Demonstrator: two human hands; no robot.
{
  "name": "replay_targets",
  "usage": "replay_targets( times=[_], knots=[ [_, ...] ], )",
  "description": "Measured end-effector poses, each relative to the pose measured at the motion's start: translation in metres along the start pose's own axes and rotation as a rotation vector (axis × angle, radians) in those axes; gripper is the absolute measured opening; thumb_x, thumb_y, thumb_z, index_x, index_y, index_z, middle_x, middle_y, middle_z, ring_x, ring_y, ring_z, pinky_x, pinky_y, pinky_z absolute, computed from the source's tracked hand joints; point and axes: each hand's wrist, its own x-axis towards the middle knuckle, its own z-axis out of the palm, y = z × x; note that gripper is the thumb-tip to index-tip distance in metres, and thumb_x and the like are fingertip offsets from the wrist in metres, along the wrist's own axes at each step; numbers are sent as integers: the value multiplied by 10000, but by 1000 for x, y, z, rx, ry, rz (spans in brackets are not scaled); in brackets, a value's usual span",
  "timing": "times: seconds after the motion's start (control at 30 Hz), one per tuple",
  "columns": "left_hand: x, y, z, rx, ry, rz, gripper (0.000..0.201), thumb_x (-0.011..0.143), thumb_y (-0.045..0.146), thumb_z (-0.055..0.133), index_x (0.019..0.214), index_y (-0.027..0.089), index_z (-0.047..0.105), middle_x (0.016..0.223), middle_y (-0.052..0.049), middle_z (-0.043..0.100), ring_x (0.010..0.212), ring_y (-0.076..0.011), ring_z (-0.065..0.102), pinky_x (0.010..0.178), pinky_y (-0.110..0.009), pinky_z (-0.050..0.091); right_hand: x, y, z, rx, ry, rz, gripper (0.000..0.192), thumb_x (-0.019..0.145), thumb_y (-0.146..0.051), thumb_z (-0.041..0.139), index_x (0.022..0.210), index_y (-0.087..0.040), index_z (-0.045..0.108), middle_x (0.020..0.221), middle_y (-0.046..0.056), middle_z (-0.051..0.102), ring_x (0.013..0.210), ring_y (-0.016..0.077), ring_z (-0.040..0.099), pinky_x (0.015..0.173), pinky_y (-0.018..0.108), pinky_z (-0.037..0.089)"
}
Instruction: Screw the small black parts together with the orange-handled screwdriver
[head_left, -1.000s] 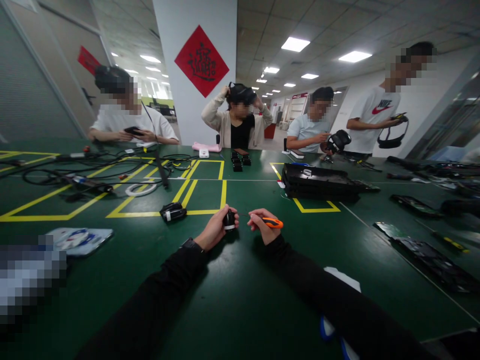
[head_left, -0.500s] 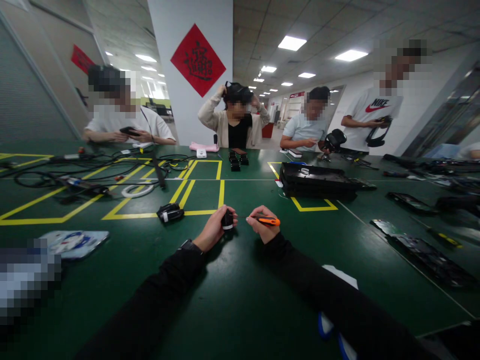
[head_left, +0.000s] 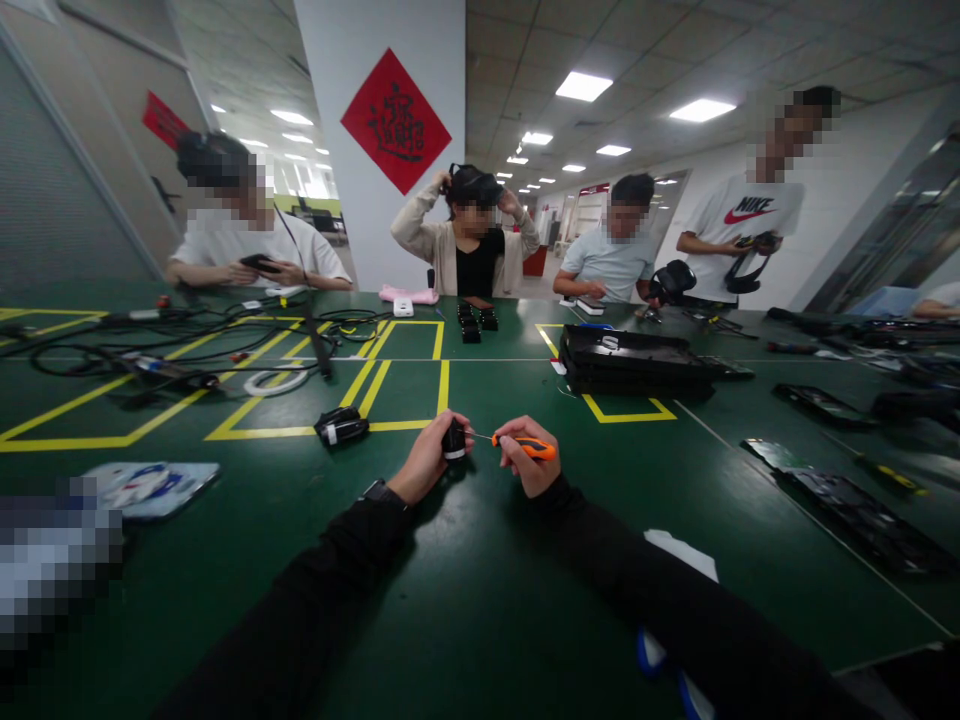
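Note:
My left hand is closed around a small black part with a white band at its lower end, held just over the green table. In my right hand is a screwdriver with an orange and black handle, gripped between thumb and fingers. Its thin shaft points left and reaches the black part; where exactly the tip sits is too small to tell. Left of my hands, a black bundle with a white label lies on the table.
Black housings are stacked ahead to the right, and a circuit-board strip lies farther right. Cables and a white coil spread at the left. Small black blocks stand ahead. Several people are across the table.
The fingers of my right hand have shifted on the screwdriver handle, which has turned slightly. My left hand and the black part have hardly moved.

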Motion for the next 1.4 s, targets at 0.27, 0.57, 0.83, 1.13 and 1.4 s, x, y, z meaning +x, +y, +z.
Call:
replay_targets(
  times=[0.27, 0.57, 0.83, 1.13, 1.4],
  knots=[
    [0, 0, 0, -1, 6, -9, 287, 805, 409, 440, 846, 140, 531, 767, -41, 581, 613, -112, 574, 582, -240, 470, 0, -2, -1, -19, 22, -23, 99, 748, -245, 503, 770, -161, 550, 520, -28, 526, 404, 73, 463, 382, 189, 349],
    [1, -1, -1, 0, 25, -22, 281, 802, 407, 444, 827, 143, 536, 745, -37, 586, 599, -113, 575, 568, -236, 469, 1, -1, -4, -95, -7, -72, 126, 716, -253, 534, 766, -160, 603, 629, 11, 573, 511, 101, 511, 465, 220, 396],
    [1, -2, -2, -13, 27, -18, 278, 797, 403, 455, 827, 139, 536, 742, -38, 582, 598, -113, 576, 563, -235, 470, 5, 5, -4, -4, 14, 41, 195, 767, -304, 482, 844, -159, 588, 470, -41, 480, 380, 74, 399, 402, 205, 334],
    [1, -1, 0, -3, 38, -17, 288, 795, 408, 457, 821, 133, 539, 730, -41, 578, 590, -113, 577, 554, -232, 467, 7, 5, -6, -46, 69, 2, 165, 716, -310, 536, 762, -159, 587, 572, -7, 523, 503, 92, 460, 470, 211, 368],
    [3, -3, -3, -26, 33, -12, 287, 797, 410, 454, 829, 136, 533, 740, -39, 577, 591, -112, 574, 550, -235, 469, 9, 7, -6, -128, 146, 90, 226, 716, -359, 553, 632, -149, 567, 458, -31, 483, 419, 82, 430, 428, 207, 338]
  ],
)
